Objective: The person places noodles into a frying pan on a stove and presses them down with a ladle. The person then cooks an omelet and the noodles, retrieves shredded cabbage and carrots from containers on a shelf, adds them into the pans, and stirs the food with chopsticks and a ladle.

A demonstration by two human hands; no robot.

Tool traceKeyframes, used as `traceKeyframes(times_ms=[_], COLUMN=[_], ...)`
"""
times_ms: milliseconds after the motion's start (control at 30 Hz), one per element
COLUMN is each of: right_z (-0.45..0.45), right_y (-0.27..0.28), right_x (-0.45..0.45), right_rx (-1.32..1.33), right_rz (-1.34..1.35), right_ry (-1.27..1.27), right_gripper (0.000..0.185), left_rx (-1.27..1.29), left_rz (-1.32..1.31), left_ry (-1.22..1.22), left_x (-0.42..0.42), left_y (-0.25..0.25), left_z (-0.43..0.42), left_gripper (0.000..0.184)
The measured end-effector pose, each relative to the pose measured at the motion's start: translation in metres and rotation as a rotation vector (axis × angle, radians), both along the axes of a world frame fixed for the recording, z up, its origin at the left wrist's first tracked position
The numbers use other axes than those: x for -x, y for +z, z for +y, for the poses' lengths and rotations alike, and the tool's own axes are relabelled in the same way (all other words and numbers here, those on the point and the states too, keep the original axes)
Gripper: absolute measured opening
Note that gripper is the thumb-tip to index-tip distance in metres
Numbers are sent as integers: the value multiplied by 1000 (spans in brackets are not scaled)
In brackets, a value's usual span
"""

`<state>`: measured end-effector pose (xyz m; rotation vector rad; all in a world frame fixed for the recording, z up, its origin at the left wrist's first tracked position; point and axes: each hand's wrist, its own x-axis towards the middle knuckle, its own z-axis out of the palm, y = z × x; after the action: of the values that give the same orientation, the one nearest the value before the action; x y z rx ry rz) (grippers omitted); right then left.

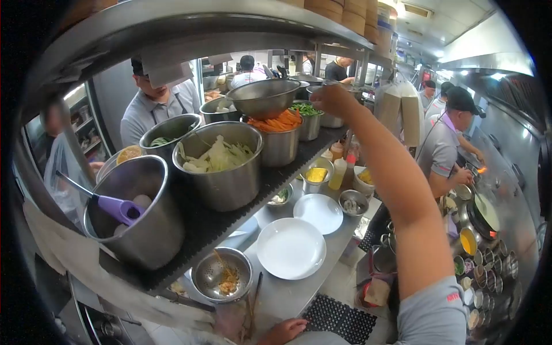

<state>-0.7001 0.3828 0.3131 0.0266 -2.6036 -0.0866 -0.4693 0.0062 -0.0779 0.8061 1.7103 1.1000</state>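
Observation:
My right hand [335, 102] is raised at the far end of the shelf, fingers curled downward over a steel pot [332, 119]. Anything in its grip is hidden. Just left of it are a pot of chopped greens [306, 108] and a steel bowl [267, 99] resting over a pot of carrot strips [275, 123]. Low at the frame's bottom edge, my left hand [286, 332] is partly cut off, its fingers bent together. Nearby on the counter are two white plates [291, 248] and a perforated steel bowl [221, 275] with food scraps.
Closest on the shelf [230, 221] are a pot of cut cabbage [218, 158] and a deep pot [146, 230] with a purple-handled utensil [119, 208]. Squeeze bottles [338, 174] stand below. A co-worker [451, 135] cooks at right; another person [158, 100] stands behind the shelf.

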Motion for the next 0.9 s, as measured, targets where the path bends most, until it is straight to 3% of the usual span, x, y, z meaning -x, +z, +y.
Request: traceKeyframes(times_ms=[67,100,167,200,267,333,400,467,533,600,633,700,733,767,833,900], right_z=[-9,-7,-8,-7,-4,-5,-8,-15,-9,-25,-24,-53,-88,-103,-105,-93], right_y=[4,2,-4,-5,-6,-5,6,40,71,99,104,110,103,92,75,58], right_x=[30,45,71,78,82,83,74,61,56,37,36,17,2,3,26,59], right_rx=[-47,-48,-177,-176,-165,-177,-187,-236,-163,-245,-485,-458,-192,-127,-62,-71], right_rz=[-168,-164,-287,-280,-341,-339,22,89,196,113,105,-56,-207,-290,-375,-439], right_ry=[-129,-125,-225,-216,-297,-322,-194,-149,-143,-260,-85,181,264,245,226,302], right_gripper=[36,36,40,40,45,40,35,28,24,26,25,27,32,36,40,57], left_rx=[-35,-35,71,75,-56,-71,-91,-21,-4,9,33,57,-88,-236,-308,-370], left_rz=[252,256,501,506,264,367,481,533,407,274,240,207,561,913,943,966], left_ry=[116,121,22,32,246,228,207,179,229,281,285,293,257,212,160,102], left_x=[-5,-2,4,7,9,13,23,30,33,37,41,43,44,46,56,55], left_y=[-2,-3,-5,-7,-14,-21,-27,-31,-11,17,32,24,-7,-26,-32,-23], left_z=[-14,-17,-22,-28,-40,-45,-48,-48,-47,-43,-41,-41,-43,-42,-37,-36], left_gripper=[30,30,33,33,33,32,31,30,29,29,28,27,26,25,25,26])
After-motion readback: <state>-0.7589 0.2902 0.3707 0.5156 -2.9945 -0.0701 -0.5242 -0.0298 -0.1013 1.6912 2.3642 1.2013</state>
